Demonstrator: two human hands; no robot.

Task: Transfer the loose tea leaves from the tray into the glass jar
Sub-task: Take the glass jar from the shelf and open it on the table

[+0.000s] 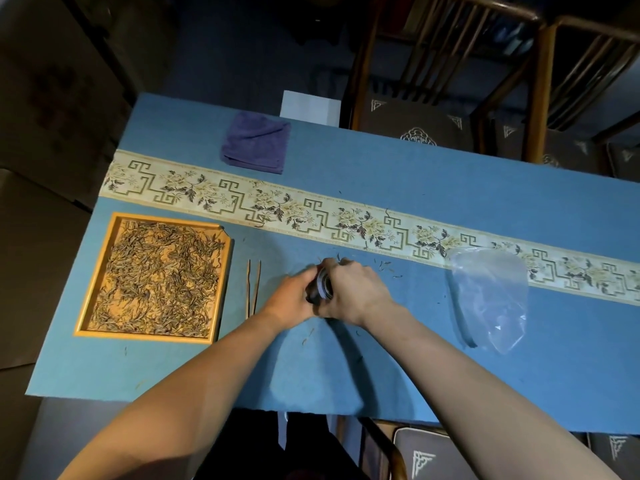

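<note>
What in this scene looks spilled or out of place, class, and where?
Stray tea leaves lie scattered on the blue tablecloth around both hands, the left hand and the right hand, which grip the jar, outside the wooden tray where the rest sit.

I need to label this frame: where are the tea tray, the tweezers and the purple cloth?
tea tray [221,282]: head view, its right wooden rim.
tweezers [253,289]: head view, mid-length of the prongs.
purple cloth [257,143]: head view, its centre.
</note>
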